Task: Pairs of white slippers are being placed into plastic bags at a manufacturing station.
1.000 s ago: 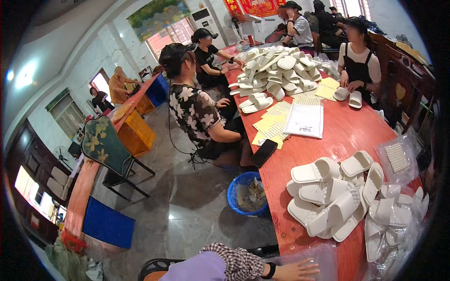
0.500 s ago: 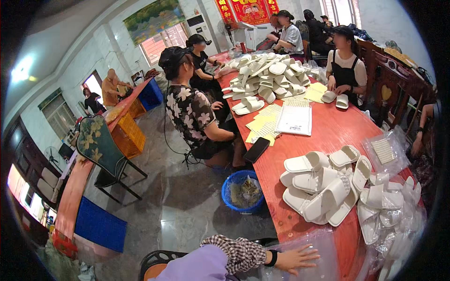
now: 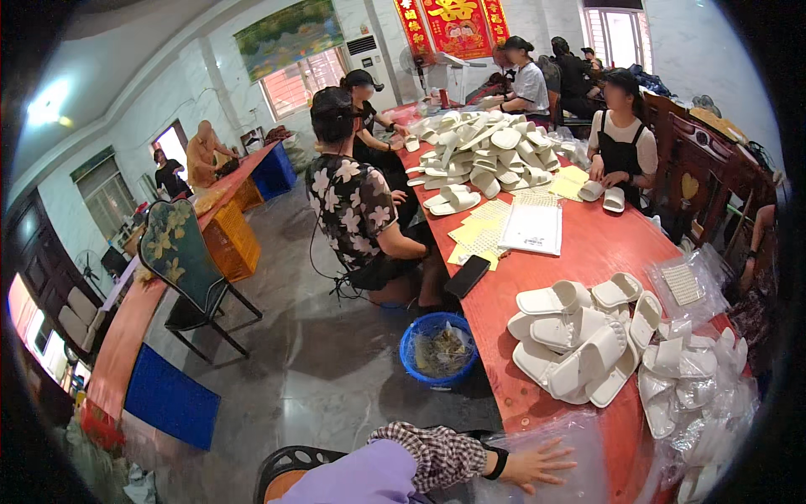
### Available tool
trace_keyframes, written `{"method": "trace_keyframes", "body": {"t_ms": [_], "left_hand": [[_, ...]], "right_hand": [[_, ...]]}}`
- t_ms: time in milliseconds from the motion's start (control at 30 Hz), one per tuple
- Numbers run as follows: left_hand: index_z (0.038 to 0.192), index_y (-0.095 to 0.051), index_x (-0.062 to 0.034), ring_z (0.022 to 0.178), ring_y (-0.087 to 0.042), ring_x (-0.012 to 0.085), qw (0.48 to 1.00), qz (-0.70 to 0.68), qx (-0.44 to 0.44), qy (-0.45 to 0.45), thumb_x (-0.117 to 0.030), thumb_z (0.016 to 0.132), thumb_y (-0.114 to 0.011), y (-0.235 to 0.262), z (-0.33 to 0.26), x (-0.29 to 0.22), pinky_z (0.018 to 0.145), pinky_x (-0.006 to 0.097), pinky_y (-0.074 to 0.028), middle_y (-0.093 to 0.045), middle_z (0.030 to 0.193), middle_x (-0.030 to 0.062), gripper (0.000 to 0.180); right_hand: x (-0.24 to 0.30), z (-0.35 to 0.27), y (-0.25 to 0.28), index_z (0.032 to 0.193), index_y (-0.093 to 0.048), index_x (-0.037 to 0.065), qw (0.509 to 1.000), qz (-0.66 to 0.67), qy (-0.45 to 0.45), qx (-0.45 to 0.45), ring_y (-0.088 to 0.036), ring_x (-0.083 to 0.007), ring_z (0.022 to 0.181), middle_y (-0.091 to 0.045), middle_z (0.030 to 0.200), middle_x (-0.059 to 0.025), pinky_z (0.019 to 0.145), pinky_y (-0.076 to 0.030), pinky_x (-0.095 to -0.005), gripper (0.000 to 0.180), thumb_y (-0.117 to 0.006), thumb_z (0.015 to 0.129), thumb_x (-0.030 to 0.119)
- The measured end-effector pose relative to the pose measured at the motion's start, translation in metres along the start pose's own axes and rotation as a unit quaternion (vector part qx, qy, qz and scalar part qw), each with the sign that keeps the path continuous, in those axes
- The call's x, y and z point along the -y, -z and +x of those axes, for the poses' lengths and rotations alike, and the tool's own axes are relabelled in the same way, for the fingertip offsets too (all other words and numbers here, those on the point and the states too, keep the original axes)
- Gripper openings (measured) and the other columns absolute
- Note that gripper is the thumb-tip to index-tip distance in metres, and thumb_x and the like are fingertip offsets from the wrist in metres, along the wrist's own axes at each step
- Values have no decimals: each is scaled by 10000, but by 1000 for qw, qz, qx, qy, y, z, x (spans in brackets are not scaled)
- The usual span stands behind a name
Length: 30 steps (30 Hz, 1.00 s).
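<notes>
My left hand (image 3: 532,464) lies flat, palm down, with its fingers spread, on a clear plastic bag (image 3: 579,437) at the near end of the red table. It holds nothing. A black band circles the wrist, below a checkered sleeve. My right hand is out of the picture. Just beyond the bag rests a pile of cream slippers (image 3: 588,344). To the right of it, more slippers sit in clear plastic wrapping (image 3: 684,378).
On the red table (image 3: 512,395) lie a black phone (image 3: 468,276), a white packet (image 3: 531,228), yellow sticker sheets (image 3: 478,231) and a large slipper heap (image 3: 487,151). A blue bin (image 3: 437,378) stands left of the table. Several people sit around it; one handles slippers (image 3: 602,195).
The view has shifted slightly, so the room sits a little differently in the picture. My left hand stays spread on the plastic bag.
</notes>
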<state>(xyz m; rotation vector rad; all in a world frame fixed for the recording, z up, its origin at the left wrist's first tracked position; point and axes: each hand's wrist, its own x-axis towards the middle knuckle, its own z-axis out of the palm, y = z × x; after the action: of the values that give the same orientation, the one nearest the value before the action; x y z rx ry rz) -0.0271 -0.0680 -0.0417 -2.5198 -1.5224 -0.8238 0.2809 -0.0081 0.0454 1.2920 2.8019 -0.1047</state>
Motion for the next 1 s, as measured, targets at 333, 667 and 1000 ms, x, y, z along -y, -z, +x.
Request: {"method": "trace_keyframes", "body": {"t_ms": [333,667,1000], "left_hand": [[1380,-390,-131,1408,-228,395,975,-19,219,17,-435,745,-672,-53,26,-29,1138,562,-163,-277,1510,179,758],[1341,-479,-125,1252,-452,346,974,-127,169,83,-353,835,-669,31,22,-15,1010,478,-394,-426,1403,172,586],[1351,-483,-188,1162,-461,304,970,-116,193,88,-247,737,-751,46,44,-25,947,447,-394,-455,1334,75,672]], "right_hand": [[4,-6,-9,1465,-319,-4,1000,6,11,-14,-346,-444,1333,-345,1497,-247,1110,-216,-576,870,-525,849,575],[-11,12,-48,1432,-371,41,986,164,-9,-14,-247,-455,1381,-305,1485,-273,1127,-131,-612,866,-586,816,611],[-52,19,28,1176,-630,16,890,408,-147,-142,-607,-305,1088,-634,1187,-182,915,-472,-353,321,-622,909,195]]}}
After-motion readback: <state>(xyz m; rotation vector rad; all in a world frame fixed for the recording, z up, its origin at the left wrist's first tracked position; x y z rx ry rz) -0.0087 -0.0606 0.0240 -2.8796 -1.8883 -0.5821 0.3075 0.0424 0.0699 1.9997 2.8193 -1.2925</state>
